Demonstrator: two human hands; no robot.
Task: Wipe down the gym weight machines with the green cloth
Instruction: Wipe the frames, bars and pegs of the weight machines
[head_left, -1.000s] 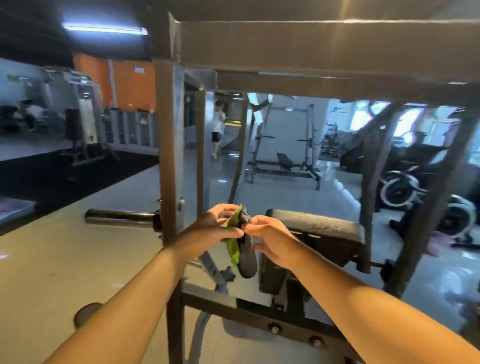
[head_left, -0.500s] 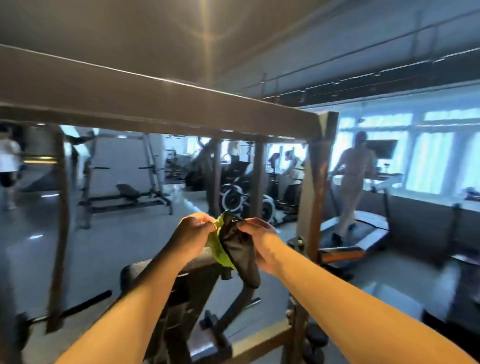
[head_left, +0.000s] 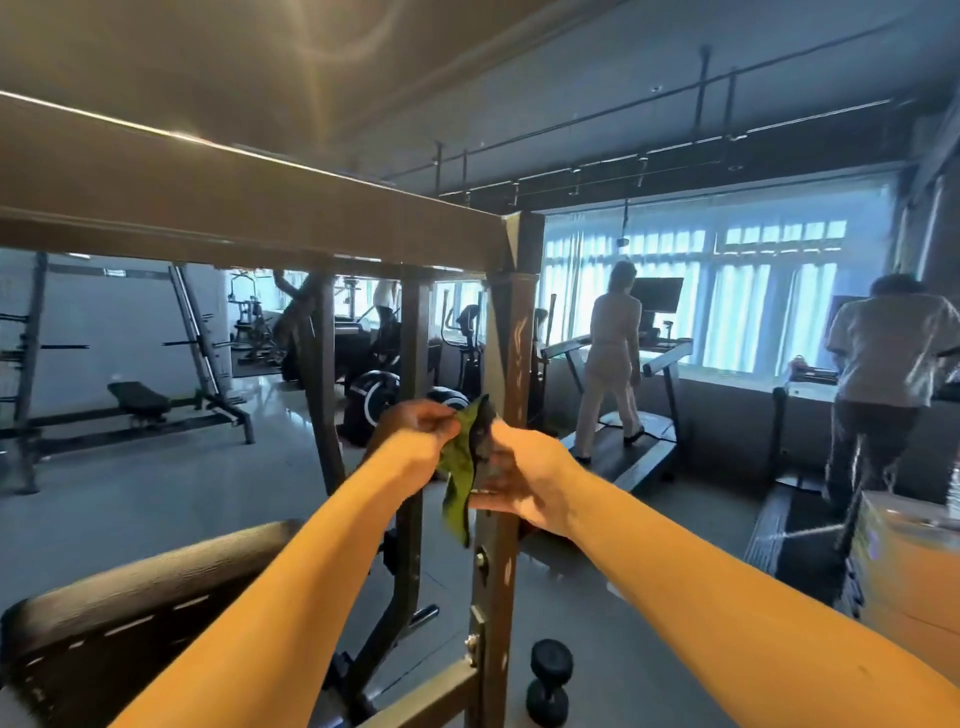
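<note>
The green cloth (head_left: 459, 483), dark on one side, hangs between both hands at chest height. My left hand (head_left: 415, 434) pinches its upper left edge. My right hand (head_left: 524, 478) holds its right side, with the cloth draped down past the fingers. Both hands are in front of the brown steel upright (head_left: 511, 364) of the weight machine frame, whose top beam (head_left: 234, 208) runs across the upper left. The machine's black padded seat (head_left: 130, 597) lies below my left forearm.
A black dumbbell (head_left: 549, 680) stands on the grey floor by the upright's foot. Two people walk on treadmills (head_left: 639, 447) along the windows at right. A bench rack (head_left: 140, 400) stands at far left, exercise bikes (head_left: 374, 400) behind the frame. A cardboard box (head_left: 909, 571) sits at right.
My view has swung further right and nearer the frame's corner upright. The cloth now hangs longer and looser between my hands; both hands still hold it.
</note>
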